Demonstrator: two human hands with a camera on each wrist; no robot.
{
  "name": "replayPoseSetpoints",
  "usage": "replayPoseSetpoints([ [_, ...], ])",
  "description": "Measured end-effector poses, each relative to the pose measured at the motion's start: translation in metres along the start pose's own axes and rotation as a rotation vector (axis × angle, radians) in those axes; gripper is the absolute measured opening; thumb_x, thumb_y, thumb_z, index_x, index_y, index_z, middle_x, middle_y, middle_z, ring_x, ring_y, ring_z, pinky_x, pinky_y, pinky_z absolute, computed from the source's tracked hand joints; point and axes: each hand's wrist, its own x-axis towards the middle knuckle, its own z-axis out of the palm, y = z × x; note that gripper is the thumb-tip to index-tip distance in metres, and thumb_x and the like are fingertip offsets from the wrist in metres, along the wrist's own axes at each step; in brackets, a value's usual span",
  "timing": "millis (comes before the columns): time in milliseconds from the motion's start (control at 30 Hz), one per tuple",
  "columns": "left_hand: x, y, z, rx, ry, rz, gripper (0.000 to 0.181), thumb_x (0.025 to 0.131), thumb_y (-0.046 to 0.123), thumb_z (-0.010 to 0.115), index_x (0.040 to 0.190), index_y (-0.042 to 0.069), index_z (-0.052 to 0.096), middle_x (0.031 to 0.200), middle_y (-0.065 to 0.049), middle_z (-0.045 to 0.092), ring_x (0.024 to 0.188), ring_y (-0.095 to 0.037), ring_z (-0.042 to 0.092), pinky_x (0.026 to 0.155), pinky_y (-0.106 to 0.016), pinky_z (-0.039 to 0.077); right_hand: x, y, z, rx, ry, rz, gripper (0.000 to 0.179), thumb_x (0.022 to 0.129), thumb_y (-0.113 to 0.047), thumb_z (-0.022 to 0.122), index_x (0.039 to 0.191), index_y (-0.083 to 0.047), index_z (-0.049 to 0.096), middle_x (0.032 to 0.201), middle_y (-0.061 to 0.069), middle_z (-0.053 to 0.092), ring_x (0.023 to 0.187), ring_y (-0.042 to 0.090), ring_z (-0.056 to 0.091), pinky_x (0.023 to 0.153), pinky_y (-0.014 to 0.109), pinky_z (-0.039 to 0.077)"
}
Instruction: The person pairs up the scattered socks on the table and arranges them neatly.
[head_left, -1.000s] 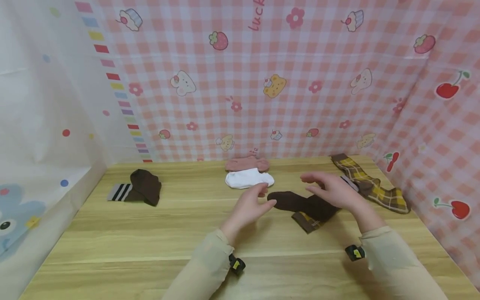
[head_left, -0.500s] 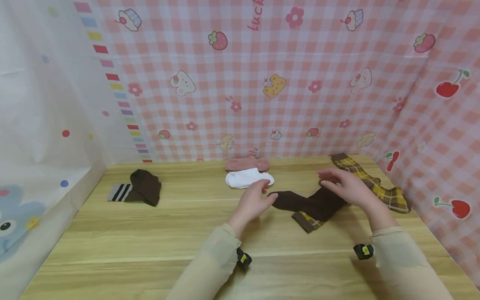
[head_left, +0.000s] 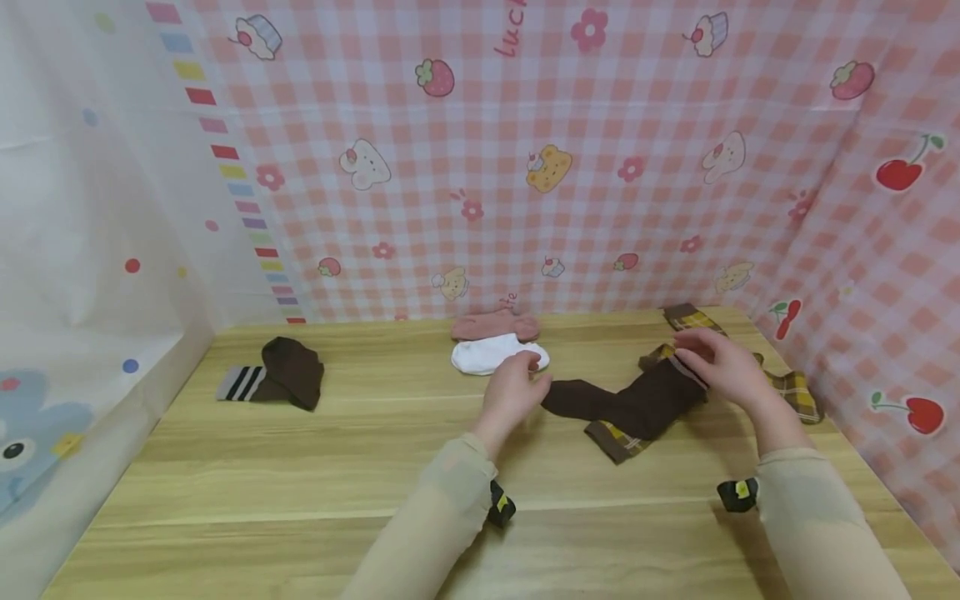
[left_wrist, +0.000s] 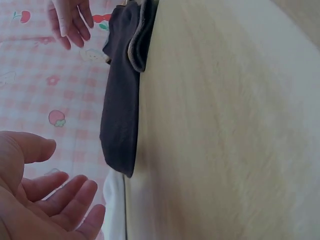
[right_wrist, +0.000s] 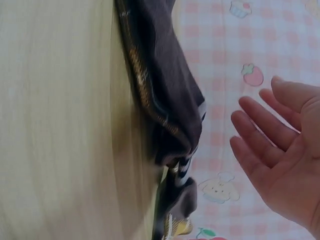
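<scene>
A dark brown sock (head_left: pixel 637 404) with a pale cuff lies across a yellow plaid sock (head_left: pixel 607 439), whose brown-edged end sticks out below it. My left hand (head_left: pixel 512 396) hovers beside the brown sock's toe, and the left wrist view shows its fingers loosely bent, apart from the sock. Over the cuff end is my right hand (head_left: pixel 723 371). In the right wrist view that hand (right_wrist: pixel 280 145) has relaxed fingers and nothing in them, with the brown sock (right_wrist: pixel 167 75) off to its side. A second plaid sock (head_left: pixel 797 396) is partly hidden behind the right hand.
Another dark brown sock (head_left: pixel 294 375), folded over, with a grey striped cuff, lies at the left. At the back, a white ankle sock (head_left: pixel 487 356) lies in front of a pink one (head_left: pixel 491 324). Patterned cloth (head_left: pixel 480 167) hangs behind the wooden table (head_left: pixel 300 500).
My right hand has moved right along the brown sock towards its cuff, uncovering more of it. My left hand has shifted slightly right. The socks lie where they were.
</scene>
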Motion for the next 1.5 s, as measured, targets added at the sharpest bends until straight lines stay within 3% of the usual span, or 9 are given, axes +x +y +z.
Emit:
replayPoseSetpoints([
  [433, 0.003, 0.001, 0.011, 0.078, 0.030, -0.109, 0.032, 0.091, 0.022, 0.069, 0.114, -0.001, 0.068, 0.105, -0.013, 0.070, 0.099, -0.028, 0.065, 0.087, -0.039, 0.051, 0.002, 0.024, -0.003, -0.074, 0.032, 0.134, 0.042, 0.105, -0.024, 0.049, 0.131, 0.008, 0.053, 0.128, 0.034, 0.054, 0.115, 0.050, 0.051, 0.094, 0.061, 0.042],
  [700, 0.007, -0.005, 0.025, 0.127, 0.061, -0.117, 0.031, 0.092, 0.024, 0.066, 0.109, -0.001, 0.069, 0.102, -0.015, 0.070, 0.097, -0.031, 0.066, 0.084, -0.041, 0.053, 0.006, 0.036, 0.000, -0.108, 0.031, 0.142, 0.040, 0.104, -0.020, 0.050, 0.128, 0.012, 0.052, 0.122, 0.037, 0.055, 0.109, 0.051, 0.054, 0.091, 0.062, 0.042],
  [867, 0.008, -0.001, 0.029, 0.221, 0.022, -0.153, 0.033, 0.094, 0.031, 0.066, 0.111, 0.003, 0.070, 0.102, -0.014, 0.069, 0.098, -0.031, 0.066, 0.084, -0.042, 0.053, 0.009, 0.038, 0.003, -0.136, 0.011, 0.157, 0.041, 0.103, -0.022, 0.051, 0.127, 0.011, 0.053, 0.120, 0.036, 0.058, 0.108, 0.051, 0.055, 0.090, 0.062, 0.043],
  [900, 0.007, 0.005, 0.026, 0.240, -0.004, -0.174, 0.032, 0.094, 0.030, 0.066, 0.112, 0.003, 0.070, 0.103, -0.015, 0.069, 0.100, -0.031, 0.065, 0.086, -0.042, 0.052, 0.010, 0.039, 0.004, -0.141, 0.003, 0.162, 0.042, 0.103, -0.023, 0.051, 0.127, 0.011, 0.053, 0.120, 0.036, 0.058, 0.108, 0.051, 0.055, 0.090, 0.062, 0.043],
  [1133, 0.007, 0.007, 0.033, 0.394, -0.039, -0.178, 0.030, 0.092, 0.032, 0.069, 0.107, 0.006, 0.072, 0.102, -0.014, 0.064, 0.101, -0.030, 0.061, 0.083, -0.042, 0.053, 0.015, 0.045, 0.006, -0.168, -0.042, 0.169, 0.043, 0.103, -0.022, 0.049, 0.128, 0.013, 0.051, 0.119, 0.036, 0.057, 0.107, 0.051, 0.055, 0.089, 0.062, 0.043],
  [1500, 0.007, 0.006, 0.037, 0.485, -0.069, -0.161, 0.030, 0.088, 0.030, 0.074, 0.107, 0.007, 0.072, 0.105, -0.012, 0.063, 0.104, -0.029, 0.059, 0.082, -0.040, 0.054, 0.017, 0.051, 0.013, -0.186, -0.090, 0.175, 0.048, 0.101, -0.020, 0.054, 0.133, 0.015, 0.043, 0.118, 0.038, 0.057, 0.110, 0.055, 0.053, 0.093, 0.064, 0.040],
])
